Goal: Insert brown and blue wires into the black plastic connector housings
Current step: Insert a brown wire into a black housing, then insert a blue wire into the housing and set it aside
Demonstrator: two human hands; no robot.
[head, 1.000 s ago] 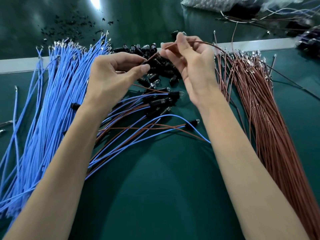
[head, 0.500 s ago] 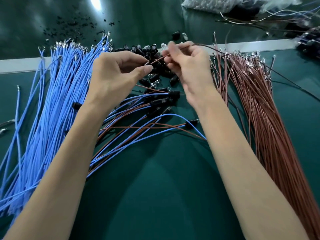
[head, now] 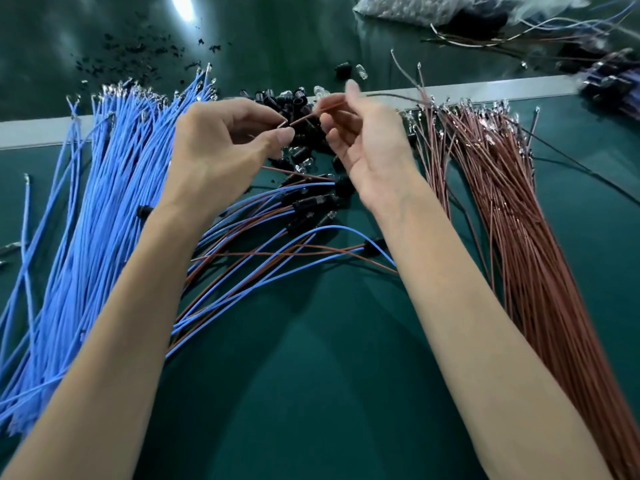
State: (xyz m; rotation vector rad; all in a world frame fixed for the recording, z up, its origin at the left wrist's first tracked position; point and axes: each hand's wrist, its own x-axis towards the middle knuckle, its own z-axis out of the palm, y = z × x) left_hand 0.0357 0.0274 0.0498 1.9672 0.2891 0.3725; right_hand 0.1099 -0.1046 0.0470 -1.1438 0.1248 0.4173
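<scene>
Head cam, first poster: so where are you at with this batch? From what I can see, your right hand (head: 363,143) is pinching a single brown wire (head: 304,117) between thumb and fingertips, other fingers loose. Its metal end points straight at your left hand (head: 221,147).

Second poster: yep, and your left hand has its fingers curled in, thumb meeting forefinger right at that wire end. Presumably there's a housing in there, but honestly I can't tell, your fingers hide it. I'd call this mid-insertion on the brown side, not seated yet.

First poster: and progress overall? Below your hands, between your forearms, you've got a small fan of finished leads (head: 308,202), black housings with blue and brown tails.

Second poster: small being the word lol. The heap of loose housings (head: 298,97) just beyond your fingertips is big. The blue bundle (head: 104,209) out left of your left hand is fat, and same goes for the brown bundle (head: 512,216) right of your right hand. All of it is lying on the green surface (head: 311,393). My guess: early days, most of the job is ahead of you. The one you're on probably needs its blue wire after this.
</scene>
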